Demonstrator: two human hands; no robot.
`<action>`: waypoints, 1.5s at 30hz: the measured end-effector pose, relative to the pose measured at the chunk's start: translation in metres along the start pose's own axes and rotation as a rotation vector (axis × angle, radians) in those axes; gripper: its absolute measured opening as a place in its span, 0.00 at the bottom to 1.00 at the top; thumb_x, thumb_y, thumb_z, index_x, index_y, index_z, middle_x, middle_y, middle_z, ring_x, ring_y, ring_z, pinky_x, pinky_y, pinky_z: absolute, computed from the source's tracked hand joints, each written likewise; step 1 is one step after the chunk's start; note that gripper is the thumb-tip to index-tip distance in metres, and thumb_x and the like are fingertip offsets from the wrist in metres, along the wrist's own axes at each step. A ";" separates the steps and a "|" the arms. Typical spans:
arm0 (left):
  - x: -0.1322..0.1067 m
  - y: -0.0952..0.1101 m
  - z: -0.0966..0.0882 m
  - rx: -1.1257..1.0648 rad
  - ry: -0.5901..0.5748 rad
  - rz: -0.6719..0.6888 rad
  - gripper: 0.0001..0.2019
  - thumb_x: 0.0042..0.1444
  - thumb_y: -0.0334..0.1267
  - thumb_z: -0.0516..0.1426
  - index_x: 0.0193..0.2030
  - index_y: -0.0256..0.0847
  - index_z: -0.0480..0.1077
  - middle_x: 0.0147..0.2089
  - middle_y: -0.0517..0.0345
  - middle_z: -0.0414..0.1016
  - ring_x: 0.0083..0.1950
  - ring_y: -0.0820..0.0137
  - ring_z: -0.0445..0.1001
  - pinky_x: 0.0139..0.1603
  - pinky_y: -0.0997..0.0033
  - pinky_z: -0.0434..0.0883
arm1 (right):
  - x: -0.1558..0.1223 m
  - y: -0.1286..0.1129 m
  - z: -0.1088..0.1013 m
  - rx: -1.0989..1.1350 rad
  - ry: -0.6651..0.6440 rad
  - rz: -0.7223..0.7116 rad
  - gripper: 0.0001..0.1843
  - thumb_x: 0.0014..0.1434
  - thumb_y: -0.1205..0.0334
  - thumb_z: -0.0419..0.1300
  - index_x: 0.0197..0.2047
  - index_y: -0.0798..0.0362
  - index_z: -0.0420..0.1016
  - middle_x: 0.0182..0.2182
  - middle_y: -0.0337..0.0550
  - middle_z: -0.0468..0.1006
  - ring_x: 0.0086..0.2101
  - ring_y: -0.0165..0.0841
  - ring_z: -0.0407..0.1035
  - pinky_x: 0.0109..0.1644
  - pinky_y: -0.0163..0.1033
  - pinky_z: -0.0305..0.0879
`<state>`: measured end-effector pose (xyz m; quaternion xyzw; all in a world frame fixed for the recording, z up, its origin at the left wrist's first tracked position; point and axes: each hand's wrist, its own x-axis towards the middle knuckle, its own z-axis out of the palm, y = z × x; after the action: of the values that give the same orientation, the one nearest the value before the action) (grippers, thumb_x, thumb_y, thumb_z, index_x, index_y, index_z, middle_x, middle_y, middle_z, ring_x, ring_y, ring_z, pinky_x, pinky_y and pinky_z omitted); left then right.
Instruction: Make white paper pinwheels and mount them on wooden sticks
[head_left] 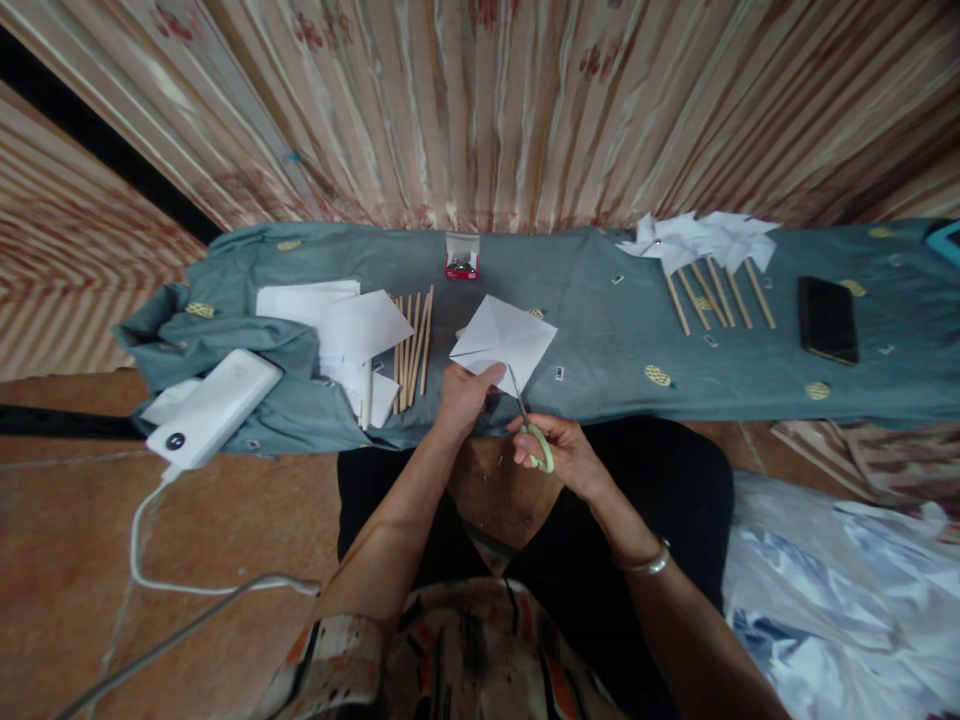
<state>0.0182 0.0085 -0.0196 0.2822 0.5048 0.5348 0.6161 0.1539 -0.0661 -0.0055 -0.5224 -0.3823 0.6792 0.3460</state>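
My left hand [466,393] pinches the near corner of a white paper square [508,336], thumb on top. A slit runs inward from the square's left corner. In my right hand [561,447] are scissors [541,452] with pale green handles, my fingers in the loops. Their blades meet the lower edge of the paper, just right of my left thumb; whether they have cut into it there I cannot tell. Wooden sticks [414,350] lie left of the paper. Beyond it stands a small red and white box [462,258] of metal pins or tacks.
White paper sheets [300,300] and a white power bank [217,408] with a cable lie at left. Several paper pinwheels [701,242] on sticks and a black phone [827,319] are at right. A pleated curtain [480,120] hangs behind the cloth-covered surface [600,370].
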 end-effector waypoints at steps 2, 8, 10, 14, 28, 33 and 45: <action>0.000 0.000 0.000 0.017 -0.005 0.007 0.13 0.32 0.40 0.67 0.25 0.37 0.73 0.25 0.59 0.75 0.24 0.72 0.70 0.25 0.73 0.67 | 0.000 -0.001 0.000 -0.003 -0.006 -0.005 0.24 0.40 0.43 0.71 0.32 0.54 0.75 0.18 0.34 0.75 0.18 0.24 0.67 0.23 0.30 0.64; 0.000 0.000 -0.002 0.052 -0.025 0.015 0.13 0.32 0.39 0.67 0.26 0.36 0.73 0.25 0.59 0.75 0.24 0.72 0.69 0.26 0.73 0.67 | 0.001 -0.002 0.000 -0.001 -0.019 -0.011 0.24 0.41 0.43 0.70 0.32 0.54 0.74 0.19 0.33 0.74 0.19 0.23 0.67 0.25 0.30 0.65; -0.001 0.000 -0.002 0.045 -0.029 0.016 0.13 0.32 0.39 0.67 0.26 0.36 0.73 0.25 0.59 0.75 0.24 0.72 0.69 0.26 0.73 0.67 | 0.001 -0.001 -0.001 0.001 -0.020 -0.013 0.24 0.40 0.42 0.70 0.32 0.54 0.74 0.19 0.33 0.74 0.19 0.23 0.67 0.24 0.30 0.65; -0.001 0.000 -0.002 0.045 -0.038 0.014 0.14 0.32 0.40 0.67 0.26 0.36 0.73 0.25 0.59 0.75 0.25 0.72 0.69 0.26 0.73 0.68 | 0.002 -0.002 0.000 -0.008 -0.018 -0.022 0.23 0.42 0.43 0.70 0.32 0.54 0.74 0.19 0.34 0.74 0.19 0.24 0.67 0.24 0.31 0.65; -0.002 0.001 -0.002 0.052 -0.044 0.029 0.13 0.32 0.39 0.67 0.25 0.36 0.73 0.24 0.60 0.74 0.25 0.73 0.69 0.25 0.74 0.67 | 0.005 -0.003 0.000 -0.010 -0.016 -0.050 0.24 0.41 0.42 0.70 0.31 0.53 0.74 0.18 0.34 0.74 0.18 0.24 0.66 0.23 0.31 0.64; -0.002 0.002 -0.002 0.058 -0.047 0.027 0.12 0.32 0.39 0.67 0.26 0.37 0.73 0.25 0.59 0.74 0.25 0.72 0.69 0.26 0.74 0.67 | 0.006 -0.004 0.001 -0.013 -0.013 -0.053 0.23 0.41 0.42 0.70 0.30 0.53 0.74 0.18 0.34 0.74 0.18 0.24 0.65 0.22 0.31 0.62; -0.001 -0.001 -0.003 0.059 -0.059 0.039 0.12 0.33 0.38 0.67 0.27 0.36 0.73 0.25 0.59 0.75 0.26 0.71 0.71 0.28 0.72 0.69 | 0.007 -0.004 0.000 -0.011 -0.014 -0.055 0.22 0.42 0.43 0.70 0.30 0.53 0.74 0.17 0.34 0.73 0.18 0.24 0.65 0.23 0.31 0.62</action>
<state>0.0161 0.0067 -0.0206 0.3258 0.4965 0.5229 0.6115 0.1528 -0.0584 -0.0046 -0.5088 -0.4029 0.6708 0.3590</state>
